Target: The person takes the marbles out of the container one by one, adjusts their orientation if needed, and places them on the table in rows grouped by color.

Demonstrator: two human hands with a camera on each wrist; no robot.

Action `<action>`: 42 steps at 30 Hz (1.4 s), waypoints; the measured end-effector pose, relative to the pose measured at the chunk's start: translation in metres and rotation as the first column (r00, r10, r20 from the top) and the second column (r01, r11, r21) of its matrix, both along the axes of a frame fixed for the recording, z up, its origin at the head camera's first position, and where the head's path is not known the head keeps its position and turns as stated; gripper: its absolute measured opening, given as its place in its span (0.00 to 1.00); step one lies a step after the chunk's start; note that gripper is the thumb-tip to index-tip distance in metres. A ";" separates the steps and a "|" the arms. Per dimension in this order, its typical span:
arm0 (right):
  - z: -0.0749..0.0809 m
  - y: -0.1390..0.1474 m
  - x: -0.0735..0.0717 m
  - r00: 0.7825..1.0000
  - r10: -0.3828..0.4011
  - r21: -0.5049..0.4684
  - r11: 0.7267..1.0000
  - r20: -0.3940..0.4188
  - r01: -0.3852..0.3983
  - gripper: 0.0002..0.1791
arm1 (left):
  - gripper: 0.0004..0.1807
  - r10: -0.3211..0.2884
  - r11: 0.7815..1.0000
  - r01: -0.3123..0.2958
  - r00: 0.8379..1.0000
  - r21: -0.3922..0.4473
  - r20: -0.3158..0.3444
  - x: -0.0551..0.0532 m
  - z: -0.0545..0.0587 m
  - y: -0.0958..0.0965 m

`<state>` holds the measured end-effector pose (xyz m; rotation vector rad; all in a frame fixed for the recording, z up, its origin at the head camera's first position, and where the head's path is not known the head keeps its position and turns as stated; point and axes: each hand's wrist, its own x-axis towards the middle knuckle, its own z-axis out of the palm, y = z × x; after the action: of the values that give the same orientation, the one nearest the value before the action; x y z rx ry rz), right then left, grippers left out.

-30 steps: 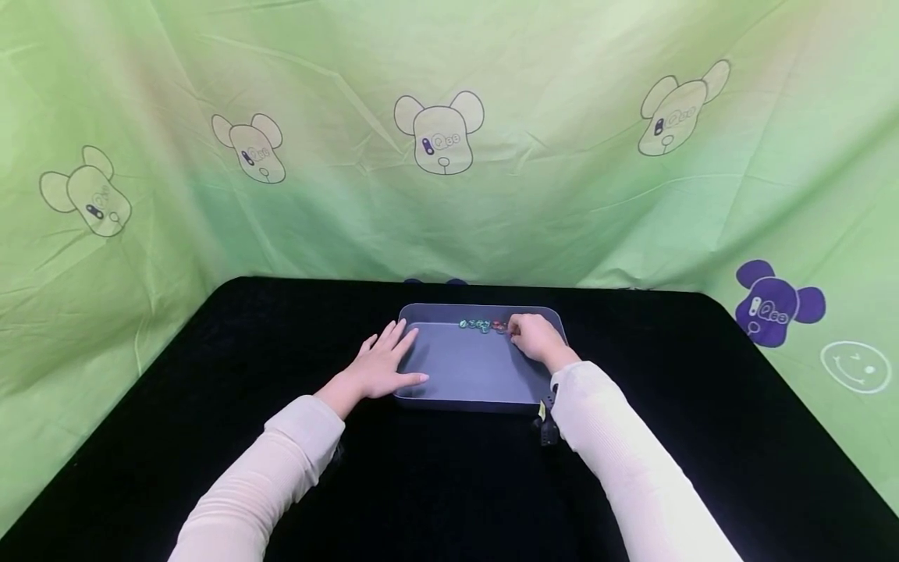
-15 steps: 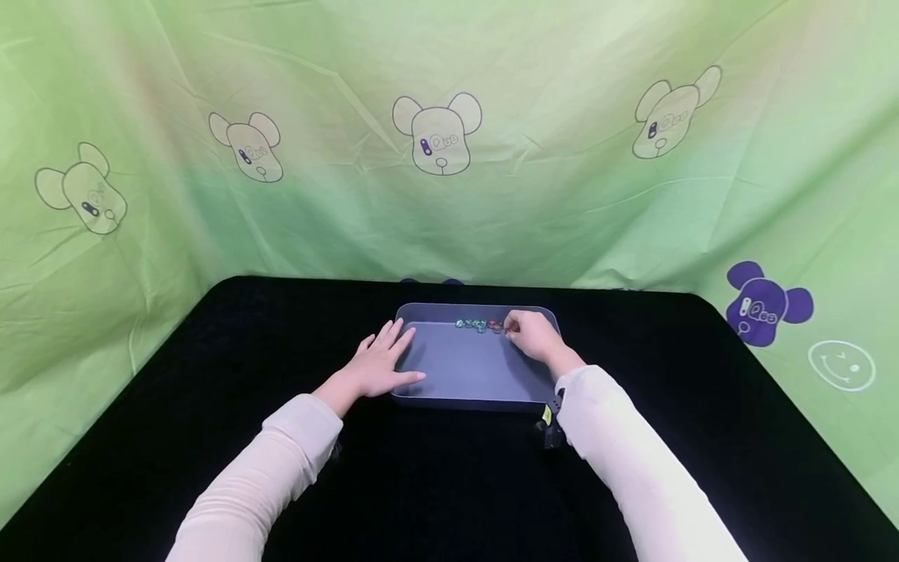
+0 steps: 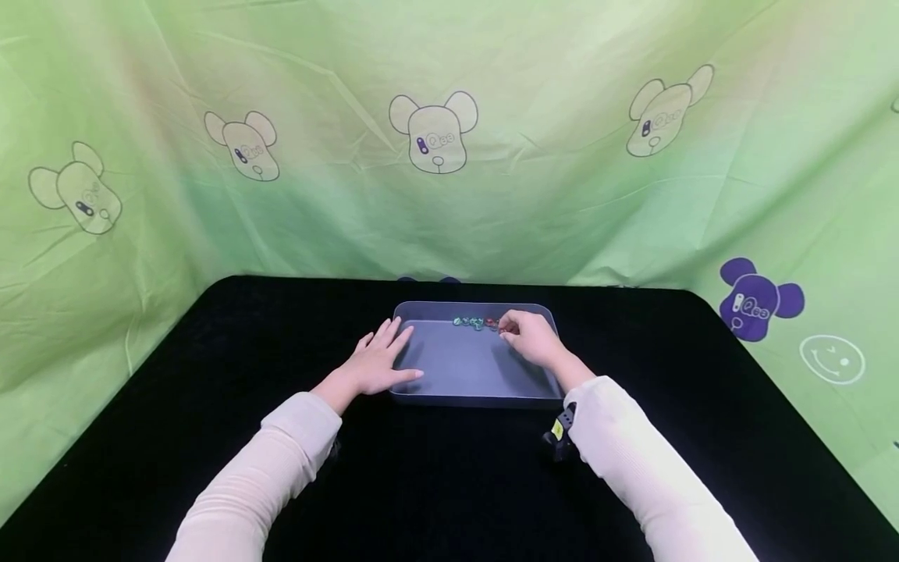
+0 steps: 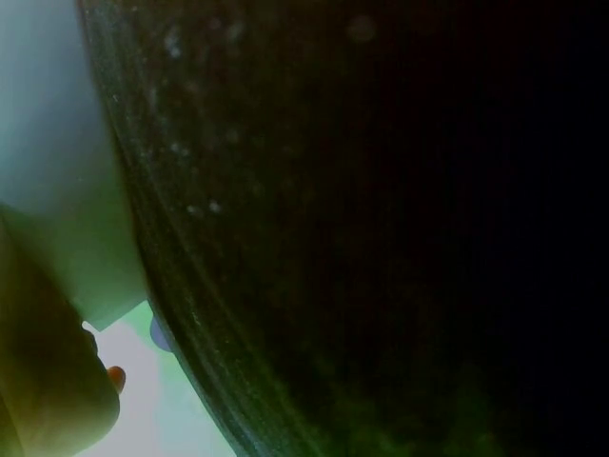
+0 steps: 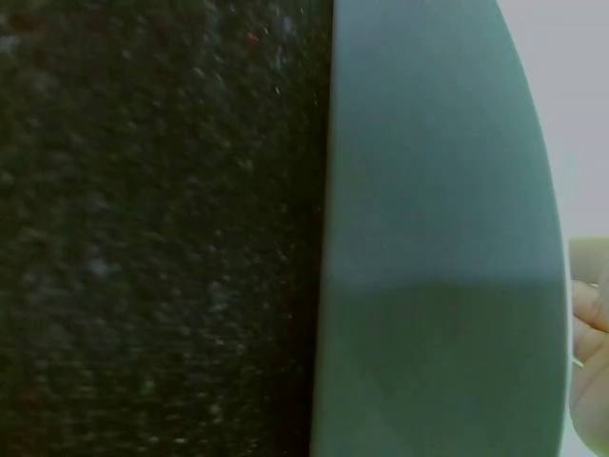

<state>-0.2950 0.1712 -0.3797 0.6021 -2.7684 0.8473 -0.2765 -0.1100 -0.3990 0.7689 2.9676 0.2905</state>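
A shallow grey tray (image 3: 463, 363) lies on the black cloth. Along its far side sit several small glassy green marbles (image 3: 469, 321) in a short line, with red marbles (image 3: 490, 321) just to their right. My right hand (image 3: 530, 337) reaches in over the tray's right side, thumb and fingertips pinched together at a red marble beside the others; the fingers partly hide it. My left hand (image 3: 374, 367) rests on the tray's left rim, fingers spread and straight. In the right wrist view, part of the right hand (image 5: 592, 371) shows past the tray wall (image 5: 442, 190).
Black cloth (image 3: 449, 484) covers the table around the tray. A green printed curtain (image 3: 534, 218) hangs behind and at both sides. A small black device (image 3: 560, 433) is strapped at the right wrist.
My right hand has shifted slightly left, toward the marbles, and its forearm has turned a little. The left hand stays on the rim. The whole head view has drifted slightly.
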 end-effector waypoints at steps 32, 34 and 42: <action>0.015 -0.028 0.061 0.974 0.192 -0.120 0.971 -0.117 -0.205 0.03 | 0.44 -0.006 1.000 0.006 1.000 0.021 0.009 0.000 0.002 -0.001; 0.016 -0.030 0.065 0.973 0.204 -0.123 0.968 -0.111 -0.217 0.03 | 0.44 -0.007 1.000 0.007 1.000 0.019 0.007 0.000 0.001 -0.001; 0.016 -0.035 0.078 0.967 0.237 -0.156 0.956 -0.095 -0.249 0.04 | 0.44 -0.005 1.000 0.005 1.000 0.010 0.001 0.000 0.000 0.000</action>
<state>-0.2173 0.1357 -0.3641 0.9356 -2.5568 1.0695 -0.2760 -0.1100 -0.3985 0.7768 2.9647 0.3052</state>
